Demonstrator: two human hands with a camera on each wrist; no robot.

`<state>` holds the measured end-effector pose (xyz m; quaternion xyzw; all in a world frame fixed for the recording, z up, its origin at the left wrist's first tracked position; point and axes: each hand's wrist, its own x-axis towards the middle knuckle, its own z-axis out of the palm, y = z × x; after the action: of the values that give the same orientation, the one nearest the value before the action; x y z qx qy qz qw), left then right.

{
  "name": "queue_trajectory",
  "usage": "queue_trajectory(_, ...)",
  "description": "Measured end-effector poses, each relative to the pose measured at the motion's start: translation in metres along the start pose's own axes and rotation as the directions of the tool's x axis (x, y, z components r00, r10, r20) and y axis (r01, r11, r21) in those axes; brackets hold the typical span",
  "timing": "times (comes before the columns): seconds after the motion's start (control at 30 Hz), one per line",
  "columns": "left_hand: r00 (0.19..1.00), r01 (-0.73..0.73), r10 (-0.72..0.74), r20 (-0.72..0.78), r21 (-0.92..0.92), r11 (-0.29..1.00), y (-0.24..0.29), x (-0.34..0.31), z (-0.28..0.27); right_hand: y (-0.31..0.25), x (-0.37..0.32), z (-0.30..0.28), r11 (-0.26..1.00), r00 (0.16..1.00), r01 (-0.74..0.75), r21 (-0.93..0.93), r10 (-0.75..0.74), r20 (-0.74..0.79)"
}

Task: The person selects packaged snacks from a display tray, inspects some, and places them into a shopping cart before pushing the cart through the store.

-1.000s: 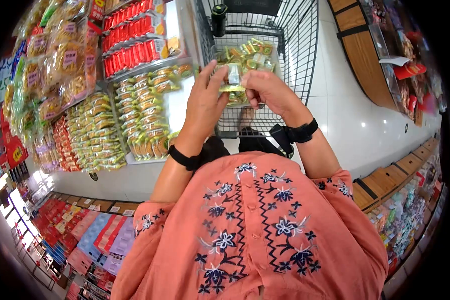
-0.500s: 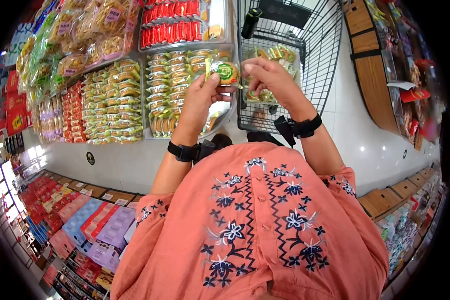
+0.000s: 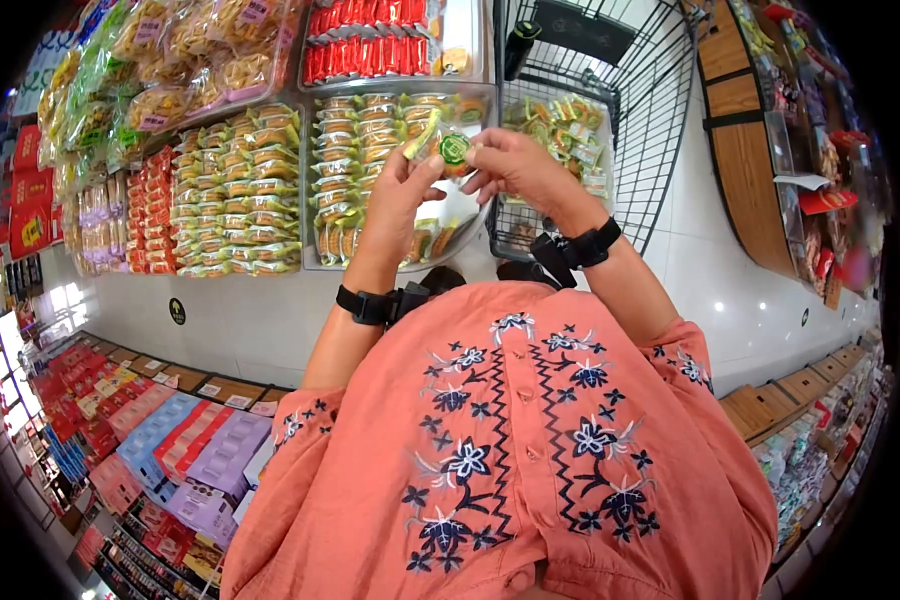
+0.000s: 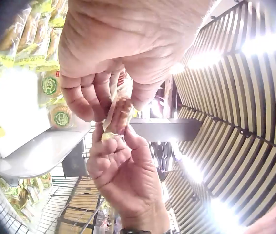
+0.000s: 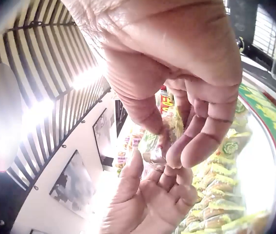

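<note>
A wrapped pastry [image 3: 454, 150] in clear film with a round green label is held up between my two hands. My left hand [image 3: 398, 205] pinches one end of its wrapper between thumb and fingers. The other end is gripped by my right hand [image 3: 532, 172], seen lower in the left wrist view. Up close there, the brown ridged pastry [image 4: 121, 114] shows through the film. Under the hands in the head view stands a clear tray [image 3: 460, 207] with rows of similar packets [image 3: 335, 150].
Right of the tray stands a black wire shopping cart [image 3: 655, 130], with more packets [image 3: 570, 125] in a clear bin inside. Red packets [image 3: 370, 50] fill the tray behind. Bagged snacks [image 3: 160, 105] are piled at left. A wooden shelf [image 3: 755, 175] stands across the aisle.
Both hands have moved from over the cart to over the tray, bringing the pastry along. The right hand, apart from it half a second ago, now grips its wrapper. The view has shifted left.
</note>
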<state>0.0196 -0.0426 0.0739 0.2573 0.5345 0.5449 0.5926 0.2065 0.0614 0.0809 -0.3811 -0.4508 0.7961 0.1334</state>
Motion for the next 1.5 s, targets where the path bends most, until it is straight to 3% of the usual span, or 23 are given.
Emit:
queue_trajectory(0.1,0.999,-0.036,0.034,0.019,0.109,0.993,-0.009,-0.002,-0.013,0.012,0.001,0.011,0.997,0.998,-0.044,0.069,0.04,0.053)
queue_trajectory(0.23,0.997,0.07,-0.07,-0.009,0.243,0.968,-0.01,0.003,-0.026,0.023,0.008,0.012,0.97,0.975,-0.163,-0.179,0.187,0.123)
queue_trajectory(0.37,0.993,0.077,-0.115,0.009,0.69,0.72,0.02,0.011,-0.03,0.025,0.007,0.013,0.952,0.994,-0.07,-0.299,0.039,-0.106)
queue_trajectory(0.47,0.955,-0.297,0.117,0.273,0.883,0.363,-0.003,0.025,-0.046,0.017,0.009,0.015,0.912,0.984,0.005,-0.411,-0.077,-0.159)
queue_trajectory(0.57,0.96,-0.28,0.104,0.26,0.907,0.314,0.001,0.024,-0.03,0.019,0.017,0.018,0.923,0.989,-0.009,-0.385,-0.049,-0.14)
queue_trajectory(0.67,0.924,-0.347,0.23,0.307,0.924,0.161,-0.003,0.032,-0.027,0.023,0.027,0.024,0.933,0.992,-0.023,-0.358,-0.023,-0.125)
queue_trajectory(0.87,0.895,-0.339,0.327,0.305,0.939,0.052,-0.006,0.054,-0.03,0.044,0.057,0.023,0.946,0.979,-0.008,-0.325,-0.059,-0.194)
queue_trajectory(0.97,0.803,-0.453,0.396,0.445,0.888,-0.078,-0.014,0.064,-0.039,0.044,0.062,0.024,0.964,0.976,-0.015,-0.266,-0.044,-0.213)
queue_trajectory(1.1,0.824,-0.405,0.37,0.43,0.902,-0.148,-0.023,0.073,-0.044,0.036,0.064,0.023,0.975,0.988,-0.088,-0.202,0.06,-0.14)
queue_trajectory(1.3,0.798,-0.378,0.41,0.442,0.896,-0.231,-0.028,0.076,-0.045,0.049,0.082,0.02,0.974,0.975,-0.132,-0.186,0.094,-0.201)
queue_trajectory(1.5,0.794,-0.342,0.448,0.411,0.911,-0.229,-0.026,0.074,-0.043,0.06,0.09,0.021,0.984,0.968,-0.11,0.138,0.137,-0.21)
